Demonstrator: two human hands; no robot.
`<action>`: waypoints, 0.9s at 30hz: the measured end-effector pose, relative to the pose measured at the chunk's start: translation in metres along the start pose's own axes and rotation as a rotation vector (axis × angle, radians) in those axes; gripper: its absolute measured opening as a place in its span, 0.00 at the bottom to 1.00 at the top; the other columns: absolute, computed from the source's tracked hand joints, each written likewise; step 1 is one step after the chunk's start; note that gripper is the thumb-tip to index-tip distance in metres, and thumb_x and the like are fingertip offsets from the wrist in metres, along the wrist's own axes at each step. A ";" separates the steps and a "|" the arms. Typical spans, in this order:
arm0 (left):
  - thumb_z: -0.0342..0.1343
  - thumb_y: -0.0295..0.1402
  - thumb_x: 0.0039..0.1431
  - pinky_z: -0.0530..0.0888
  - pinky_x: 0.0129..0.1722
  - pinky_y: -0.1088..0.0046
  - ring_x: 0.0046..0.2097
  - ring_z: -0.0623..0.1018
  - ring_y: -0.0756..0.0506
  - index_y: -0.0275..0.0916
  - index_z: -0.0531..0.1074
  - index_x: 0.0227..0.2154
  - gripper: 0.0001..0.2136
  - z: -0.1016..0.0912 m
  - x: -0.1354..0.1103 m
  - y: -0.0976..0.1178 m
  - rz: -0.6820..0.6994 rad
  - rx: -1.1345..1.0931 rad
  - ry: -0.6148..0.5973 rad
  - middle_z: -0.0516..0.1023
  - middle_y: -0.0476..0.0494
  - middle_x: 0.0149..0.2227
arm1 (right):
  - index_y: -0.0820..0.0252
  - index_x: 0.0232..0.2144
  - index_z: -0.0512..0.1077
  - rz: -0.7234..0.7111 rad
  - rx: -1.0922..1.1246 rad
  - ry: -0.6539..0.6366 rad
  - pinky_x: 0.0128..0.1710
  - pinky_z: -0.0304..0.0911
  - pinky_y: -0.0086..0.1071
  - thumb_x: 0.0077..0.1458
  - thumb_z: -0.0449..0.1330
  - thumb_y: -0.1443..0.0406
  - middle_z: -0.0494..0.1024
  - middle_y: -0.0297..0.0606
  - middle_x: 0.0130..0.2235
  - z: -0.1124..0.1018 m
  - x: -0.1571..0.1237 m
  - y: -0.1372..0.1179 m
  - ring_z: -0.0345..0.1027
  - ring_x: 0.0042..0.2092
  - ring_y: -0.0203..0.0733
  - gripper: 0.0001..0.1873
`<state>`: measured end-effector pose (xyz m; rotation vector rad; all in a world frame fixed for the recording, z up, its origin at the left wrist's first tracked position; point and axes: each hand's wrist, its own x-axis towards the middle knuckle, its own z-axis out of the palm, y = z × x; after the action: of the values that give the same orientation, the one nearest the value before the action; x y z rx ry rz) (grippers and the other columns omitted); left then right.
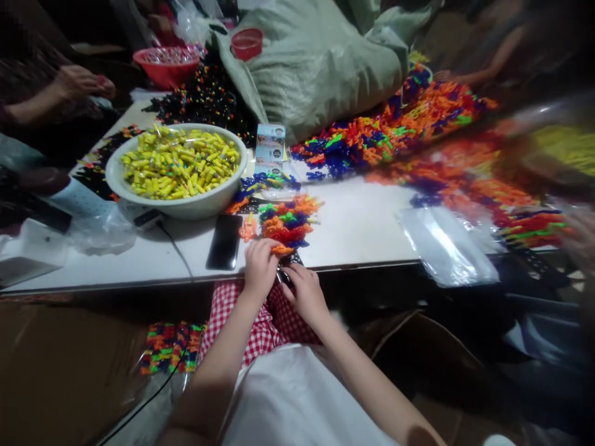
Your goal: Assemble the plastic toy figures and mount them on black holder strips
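My left hand (260,266) is at the table's front edge, fingers bent and pressed together beside a small orange plastic piece (281,249); what they grip is hidden. Close by, my right hand (304,291) curls its fingers at a dark, shiny piece (281,277) between the two hands, whose kind I cannot make out. Just beyond my fingers lies a stacked pile of orange, red, green and blue plastic pieces (290,220). A lone orange piece with a yellow part (249,228) sits left of that pile, beside a black phone (224,243).
A white basin (174,209) holds many small yellow pieces. Behind it are black pieces (209,93) and a red bowl (170,73). A large grey-green sack (325,68) lies at the back, colourful pieces (418,118) beside it. Clear plastic bags (449,248) overhang the edge. Other people sit around.
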<state>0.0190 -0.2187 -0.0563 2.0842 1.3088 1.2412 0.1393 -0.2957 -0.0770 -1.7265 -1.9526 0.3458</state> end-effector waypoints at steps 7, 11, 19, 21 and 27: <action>0.59 0.35 0.50 0.69 0.39 0.73 0.36 0.72 0.49 0.38 0.68 0.30 0.08 -0.024 -0.001 0.034 -0.131 -0.288 0.208 0.72 0.48 0.32 | 0.60 0.42 0.71 -0.020 0.105 -0.001 0.48 0.57 0.49 0.52 0.53 0.68 0.73 0.49 0.48 -0.013 0.002 -0.005 0.65 0.51 0.55 0.15; 0.59 0.34 0.50 0.72 0.34 0.77 0.34 0.74 0.51 0.38 0.67 0.38 0.13 -0.052 -0.015 0.059 -0.383 -0.553 0.064 0.73 0.48 0.34 | 0.57 0.35 0.73 0.084 0.378 0.217 0.45 0.59 0.48 0.52 0.54 0.65 0.77 0.44 0.40 -0.027 -0.010 -0.009 0.69 0.44 0.51 0.09; 0.55 0.30 0.54 0.71 0.42 0.73 0.40 0.73 0.49 0.39 0.71 0.38 0.07 -0.078 -0.034 0.087 -0.068 -0.201 -0.140 0.74 0.46 0.36 | 0.53 0.39 0.66 0.270 1.241 0.234 0.42 0.63 0.36 0.49 0.60 0.58 0.72 0.35 0.40 -0.077 -0.020 -0.057 0.67 0.41 0.39 0.14; 0.54 0.28 0.56 0.71 0.42 0.73 0.40 0.73 0.49 0.39 0.71 0.40 0.09 -0.078 -0.036 0.091 0.016 -0.132 -0.130 0.74 0.45 0.36 | 0.52 0.40 0.65 0.266 1.265 0.157 0.41 0.63 0.34 0.48 0.61 0.58 0.70 0.34 0.40 -0.078 -0.018 -0.070 0.66 0.41 0.38 0.16; 0.54 0.27 0.55 0.71 0.39 0.73 0.38 0.73 0.49 0.39 0.71 0.42 0.11 -0.076 -0.044 0.097 0.072 -0.072 -0.053 0.73 0.45 0.35 | 0.51 0.39 0.59 0.281 1.287 0.191 0.39 0.61 0.32 0.47 0.59 0.54 0.64 0.32 0.38 -0.068 -0.017 -0.086 0.62 0.39 0.37 0.19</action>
<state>-0.0016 -0.3141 0.0311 2.1154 1.1581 1.2353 0.1034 -0.3357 0.0195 -1.0398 -0.8806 1.1602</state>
